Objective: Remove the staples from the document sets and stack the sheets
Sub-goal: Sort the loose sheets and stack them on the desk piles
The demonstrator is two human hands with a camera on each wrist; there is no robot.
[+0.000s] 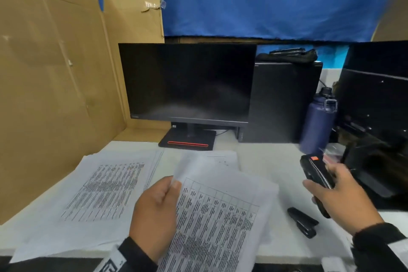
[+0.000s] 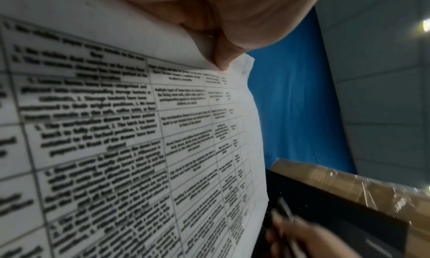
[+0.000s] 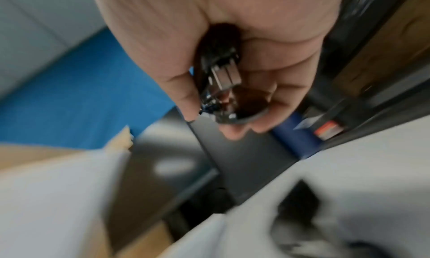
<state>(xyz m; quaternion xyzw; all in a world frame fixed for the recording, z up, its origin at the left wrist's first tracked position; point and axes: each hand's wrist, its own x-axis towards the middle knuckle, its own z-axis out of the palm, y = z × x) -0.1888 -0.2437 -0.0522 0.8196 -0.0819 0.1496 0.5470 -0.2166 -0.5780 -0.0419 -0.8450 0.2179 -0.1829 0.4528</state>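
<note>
My left hand [image 1: 172, 185] pinches a printed document set [image 1: 220, 210] near its top left corner and holds it tilted above the white desk [image 1: 280, 243]. In the left wrist view the thumb [image 2: 223, 59] presses on the sheet [image 2: 139, 133] close to its corner. To the right, my right hand [image 1: 326, 185] grips a black stapler-like tool [image 1: 313, 170] with an orange label, raised off the desk. The right wrist view shows the tool's metal end [image 3: 223, 76] inside my curled right hand [image 3: 214, 122]. A stack of loose sheets [image 1: 99, 187] lies on the desk at the left.
A second black stapler [image 1: 303, 222] lies on the desk below my right hand. A dark monitor [image 1: 187, 81], a PC tower [image 1: 280, 99] and a blue bottle [image 1: 318, 121] stand behind. Cardboard [image 1: 55, 73] walls the left; black equipment [image 1: 375, 117] fills the right.
</note>
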